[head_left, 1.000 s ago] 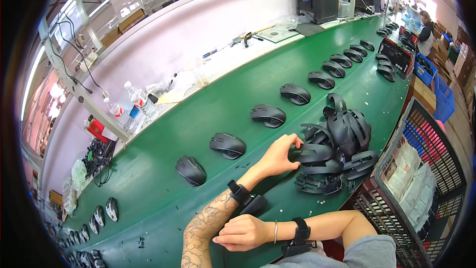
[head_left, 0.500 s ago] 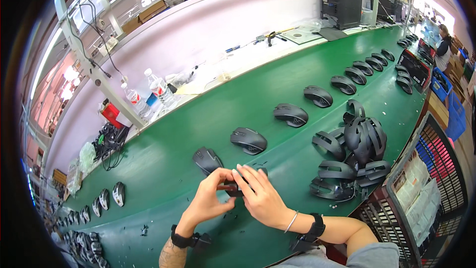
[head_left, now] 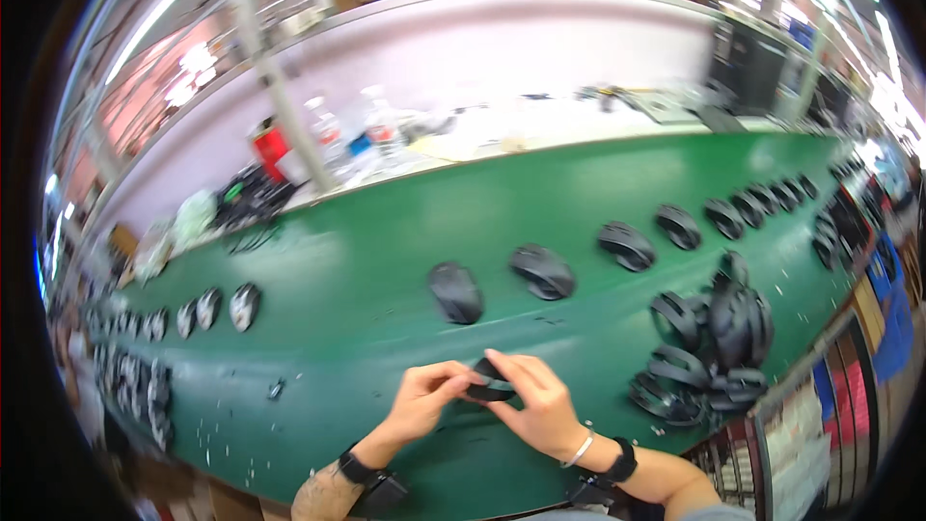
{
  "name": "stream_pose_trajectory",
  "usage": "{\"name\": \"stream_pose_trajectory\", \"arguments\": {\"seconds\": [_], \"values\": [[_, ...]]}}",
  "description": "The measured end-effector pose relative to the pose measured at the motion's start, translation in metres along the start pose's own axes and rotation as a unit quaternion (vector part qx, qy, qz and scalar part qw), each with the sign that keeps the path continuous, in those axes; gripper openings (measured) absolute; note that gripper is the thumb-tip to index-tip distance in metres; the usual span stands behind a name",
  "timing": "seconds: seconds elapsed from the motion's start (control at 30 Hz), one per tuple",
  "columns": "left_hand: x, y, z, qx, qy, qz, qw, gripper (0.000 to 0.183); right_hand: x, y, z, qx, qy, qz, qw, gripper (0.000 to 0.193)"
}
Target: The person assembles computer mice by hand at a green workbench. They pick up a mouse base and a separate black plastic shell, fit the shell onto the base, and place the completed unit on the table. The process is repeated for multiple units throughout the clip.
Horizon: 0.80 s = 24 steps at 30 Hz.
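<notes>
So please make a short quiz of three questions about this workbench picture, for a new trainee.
1. True or false: both hands hold the small black plastic shell part together.
2. Which black computer mouse in the row is nearest to the hands? A: the leftmost one. B: the one farthest right.
3. Fill in: the heap of black plastic shells lies to the person's ____ of the hands.

Key
1. True: left hand and right hand both grip it above the green work surface.
2. A.
3. Right.
</notes>
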State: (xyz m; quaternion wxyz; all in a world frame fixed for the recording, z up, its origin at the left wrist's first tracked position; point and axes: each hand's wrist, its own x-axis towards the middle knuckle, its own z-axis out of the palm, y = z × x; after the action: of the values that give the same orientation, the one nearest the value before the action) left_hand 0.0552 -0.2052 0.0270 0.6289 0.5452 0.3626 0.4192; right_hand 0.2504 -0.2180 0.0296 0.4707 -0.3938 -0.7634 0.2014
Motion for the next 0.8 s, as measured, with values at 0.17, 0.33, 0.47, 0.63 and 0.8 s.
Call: {"name": "stream_pose_trajectory", "arguments": {"seconds": [0.17,0.33,0.47,0.63,0.8], "values": [[-0.001,-0.004,0.014,0.032,0.064,0.004,0.997,0.023,-0.002,-0.008,0.004,-0.007,0.04,-0.049,0.998,0.052],[0.005,0.011,-0.033,0.118,0.029,0.05,0.991,0.026,-0.015,-0.008,0.015,0.087,0.049,0.1,0.99,0.059],[0.019,0.03,-0.183,0.58,0.363,0.134,0.717,0.051,-0.017,-0.002,0.012,-0.048,0.02,-0.041,0.998,0.052],[-0.013,0.011,-0.35,0.564,0.585,-0.2,0.548,0.093,-0.01,-0.015,0.012,-0.048,0.031,-0.071,0.996,0.034],[-0.004,-0.012,-0.389,0.495,0.564,-0.19,0.633,0.093,-0.006,-0.013,0.005,-0.067,0.026,-0.072,0.995,0.031]]}}
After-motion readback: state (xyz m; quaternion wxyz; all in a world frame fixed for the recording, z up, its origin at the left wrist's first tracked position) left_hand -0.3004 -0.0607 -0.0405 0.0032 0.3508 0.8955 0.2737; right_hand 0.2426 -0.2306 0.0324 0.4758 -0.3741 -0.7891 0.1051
